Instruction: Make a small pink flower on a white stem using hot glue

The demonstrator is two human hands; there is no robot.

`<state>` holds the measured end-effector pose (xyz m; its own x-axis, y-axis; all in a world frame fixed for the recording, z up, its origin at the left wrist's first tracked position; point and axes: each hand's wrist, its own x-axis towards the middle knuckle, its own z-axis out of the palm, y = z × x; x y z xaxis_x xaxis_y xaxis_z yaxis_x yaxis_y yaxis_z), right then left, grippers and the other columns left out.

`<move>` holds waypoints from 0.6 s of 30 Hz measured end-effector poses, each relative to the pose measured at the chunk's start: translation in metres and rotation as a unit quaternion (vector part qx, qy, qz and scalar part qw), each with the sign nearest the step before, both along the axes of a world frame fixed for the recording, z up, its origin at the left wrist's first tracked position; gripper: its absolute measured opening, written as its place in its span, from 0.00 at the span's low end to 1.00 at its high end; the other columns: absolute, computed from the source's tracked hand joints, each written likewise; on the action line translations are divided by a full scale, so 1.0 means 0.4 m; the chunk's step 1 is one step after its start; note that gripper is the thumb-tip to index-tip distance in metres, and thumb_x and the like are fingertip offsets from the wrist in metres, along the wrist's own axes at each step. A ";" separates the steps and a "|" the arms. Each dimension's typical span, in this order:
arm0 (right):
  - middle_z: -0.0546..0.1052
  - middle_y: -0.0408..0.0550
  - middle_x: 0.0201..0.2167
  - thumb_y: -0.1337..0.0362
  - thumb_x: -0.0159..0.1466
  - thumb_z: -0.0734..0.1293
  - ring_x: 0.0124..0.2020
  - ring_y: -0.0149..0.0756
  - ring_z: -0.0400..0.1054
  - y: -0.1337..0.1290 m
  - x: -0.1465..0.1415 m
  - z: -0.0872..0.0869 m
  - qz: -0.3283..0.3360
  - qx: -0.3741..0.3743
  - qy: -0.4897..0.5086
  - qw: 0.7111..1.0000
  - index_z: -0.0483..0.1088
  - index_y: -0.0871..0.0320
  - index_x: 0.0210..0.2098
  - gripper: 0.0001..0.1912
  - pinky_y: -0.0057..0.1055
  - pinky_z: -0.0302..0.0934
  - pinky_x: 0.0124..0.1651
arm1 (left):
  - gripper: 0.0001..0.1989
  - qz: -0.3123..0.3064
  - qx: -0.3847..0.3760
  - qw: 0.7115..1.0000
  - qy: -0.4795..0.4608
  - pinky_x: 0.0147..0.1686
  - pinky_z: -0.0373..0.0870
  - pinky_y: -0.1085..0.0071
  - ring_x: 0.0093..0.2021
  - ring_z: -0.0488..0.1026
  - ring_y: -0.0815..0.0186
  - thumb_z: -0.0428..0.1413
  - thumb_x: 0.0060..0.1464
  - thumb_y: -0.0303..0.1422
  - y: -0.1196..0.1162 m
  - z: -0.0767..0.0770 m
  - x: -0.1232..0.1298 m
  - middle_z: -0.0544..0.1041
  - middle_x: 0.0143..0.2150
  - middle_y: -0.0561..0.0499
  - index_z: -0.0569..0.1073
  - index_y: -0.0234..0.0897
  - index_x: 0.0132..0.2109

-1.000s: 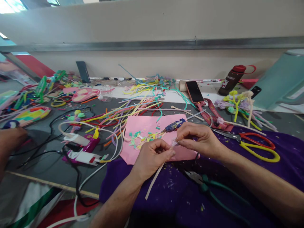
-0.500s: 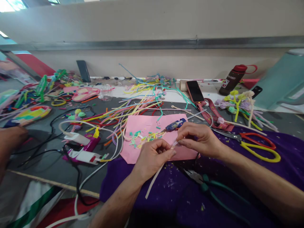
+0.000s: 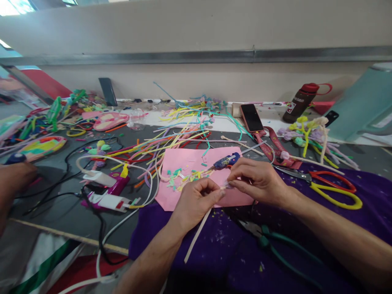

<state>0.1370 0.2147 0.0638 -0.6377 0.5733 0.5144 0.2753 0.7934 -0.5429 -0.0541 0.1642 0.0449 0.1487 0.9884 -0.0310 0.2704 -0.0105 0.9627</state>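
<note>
My left hand [image 3: 197, 202] is closed on a cream pipe cleaner [image 3: 197, 237], whose free end hangs down over the purple cloth [image 3: 220, 241]. Close beside it, my right hand [image 3: 257, 179] pinches a small pale piece [image 3: 226, 184] at the pipe cleaner's upper end; its exact shape is too small to tell. Beneath both hands lies a pink sheet [image 3: 176, 159] scattered with green and yellow clippings [image 3: 177, 177]. A blue glue gun [image 3: 225, 161] rests on the sheet, just behind my right hand.
Red-and-yellow scissors [image 3: 335, 196] and green-handled pliers [image 3: 284, 249] lie at the right. Colourful pipe cleaners, a phone [image 3: 251, 118] and a dark bottle [image 3: 298, 104] stretch across the back. A power strip [image 3: 118, 185] with cables lies left. Another person's hand [image 3: 15, 175] is at the far left.
The fingertips of my two hands have drawn slightly closer together. The free end of the cream pipe cleaner has swung a little left and down.
</note>
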 end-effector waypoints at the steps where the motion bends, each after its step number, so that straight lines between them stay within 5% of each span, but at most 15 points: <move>1: 0.72 0.48 0.29 0.70 0.60 0.63 0.28 0.29 0.65 -0.001 0.000 0.001 0.000 -0.002 0.000 1.000 0.71 0.61 0.31 0.05 0.26 0.58 0.28 | 0.10 0.001 0.000 1.000 -0.002 0.25 0.58 0.76 0.24 0.61 0.73 0.58 0.48 0.36 0.000 -0.001 0.000 0.68 0.22 0.55 0.70 0.33 0.26; 9: 0.73 0.46 0.27 0.71 0.59 0.65 0.27 0.28 0.65 0.001 -0.001 0.005 -0.007 -0.066 0.033 0.997 0.71 0.61 0.29 0.04 0.25 0.57 0.29 | 0.11 0.007 -0.012 1.000 -0.015 0.24 0.56 0.76 0.23 0.60 0.73 0.58 0.48 0.37 0.001 -0.004 -0.001 0.68 0.22 0.55 0.70 0.34 0.27; 18: 0.72 0.47 0.28 0.71 0.58 0.65 0.27 0.29 0.66 0.004 -0.001 -0.003 -0.018 -0.042 0.004 0.999 0.72 0.62 0.30 0.04 0.25 0.58 0.29 | 0.10 0.005 -0.015 1.000 -0.015 0.24 0.56 0.76 0.23 0.60 0.73 0.58 0.48 0.37 0.003 -0.005 -0.002 0.67 0.22 0.55 0.70 0.34 0.26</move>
<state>0.1368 0.2162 0.0625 -0.6123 0.6370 0.4684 0.2972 0.7344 -0.6102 -0.0549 0.1653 0.0430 0.1402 0.9886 -0.0554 0.2405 0.0203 0.9704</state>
